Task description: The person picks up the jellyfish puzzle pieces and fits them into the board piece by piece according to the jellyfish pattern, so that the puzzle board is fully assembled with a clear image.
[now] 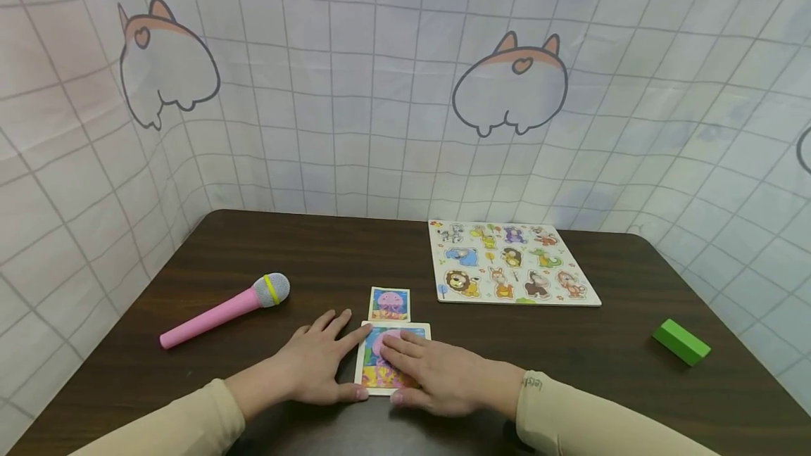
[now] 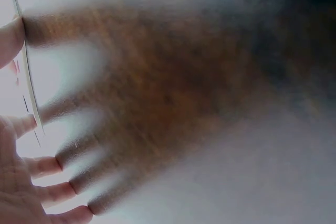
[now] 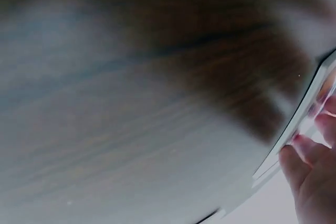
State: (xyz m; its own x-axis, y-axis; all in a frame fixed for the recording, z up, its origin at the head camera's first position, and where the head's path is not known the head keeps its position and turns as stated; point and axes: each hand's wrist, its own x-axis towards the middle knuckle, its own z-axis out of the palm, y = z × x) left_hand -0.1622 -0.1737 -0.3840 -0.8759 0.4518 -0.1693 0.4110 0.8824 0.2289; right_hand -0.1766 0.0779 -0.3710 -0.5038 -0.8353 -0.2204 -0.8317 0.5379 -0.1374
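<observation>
A square jellyfish picture board (image 1: pixel 375 374) with a white border lies near the table's front edge. Directly behind it, right at its far rim, is a smaller card (image 1: pixel 389 305) with a matching pink jellyfish. My left hand (image 1: pixel 317 364) rests on the table with fingers spread, index fingertip and thumb at the board's left edge. Its fingertips (image 2: pixel 47 167) meet the dark tabletop in the left wrist view. My right hand (image 1: pixel 443 375) lies across the board with extended fingers, covering part of the jellyfish. The right wrist view catches these fingers (image 3: pixel 310 169) over the board's pale edge.
A pink toy microphone (image 1: pixel 218 315) lies at left on the dark wooden table (image 1: pixel 304 248). Behind and to the right is an animal puzzle board (image 1: pixel 472 259). A green block (image 1: pixel 681 342) sits far right. A grid-patterned curtain (image 1: pixel 355 76) encloses the back and sides.
</observation>
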